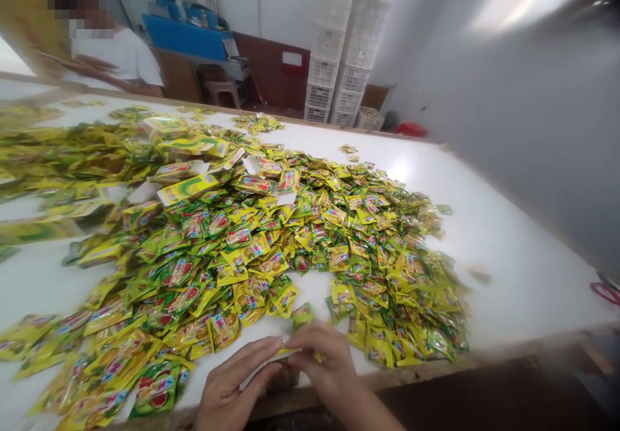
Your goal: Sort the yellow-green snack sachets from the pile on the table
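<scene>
My left hand and my right hand meet at the near edge of the table, fingers and thumbs closed around a small yellow carton. Fingers cover most of the carton, and its lower part is in shadow. Just beyond my fingertips lies a green candy sachet. Heaps of small shiny yellow and green sachets, printed with fruit pictures, curve around both hands. On top of the heap rest several small yellow-green cartons, some with white end flaps standing out.
The white tabletop has a wooden rim. Across the table at the left is a person in a white shirt. White plastic crates are stacked by the wall, near a stool. Red-handled scissors lie at the right edge.
</scene>
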`<state>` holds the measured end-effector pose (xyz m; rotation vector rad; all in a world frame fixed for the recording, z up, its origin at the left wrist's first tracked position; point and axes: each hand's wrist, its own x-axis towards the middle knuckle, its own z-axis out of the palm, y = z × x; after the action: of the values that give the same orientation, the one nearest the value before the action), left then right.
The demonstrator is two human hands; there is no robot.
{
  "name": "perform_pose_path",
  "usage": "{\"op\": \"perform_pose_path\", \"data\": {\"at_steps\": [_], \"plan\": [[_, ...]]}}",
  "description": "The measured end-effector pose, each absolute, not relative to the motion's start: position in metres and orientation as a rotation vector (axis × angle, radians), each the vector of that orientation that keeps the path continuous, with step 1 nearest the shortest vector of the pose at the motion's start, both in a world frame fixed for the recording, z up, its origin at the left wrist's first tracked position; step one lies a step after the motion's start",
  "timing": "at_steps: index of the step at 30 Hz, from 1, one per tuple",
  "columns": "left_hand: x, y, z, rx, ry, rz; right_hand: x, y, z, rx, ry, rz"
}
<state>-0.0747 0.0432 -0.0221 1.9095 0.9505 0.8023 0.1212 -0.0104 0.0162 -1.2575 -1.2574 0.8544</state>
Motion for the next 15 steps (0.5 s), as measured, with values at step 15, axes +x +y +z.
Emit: {"op": "perform_pose_path", "data": {"at_steps": [15], "plan": [[-0.089, 0.048, -0.012, 2.043, 0.942, 0.874, 0.159, -0.018, 0.004, -1.362, -1.455, 0.690]]}}
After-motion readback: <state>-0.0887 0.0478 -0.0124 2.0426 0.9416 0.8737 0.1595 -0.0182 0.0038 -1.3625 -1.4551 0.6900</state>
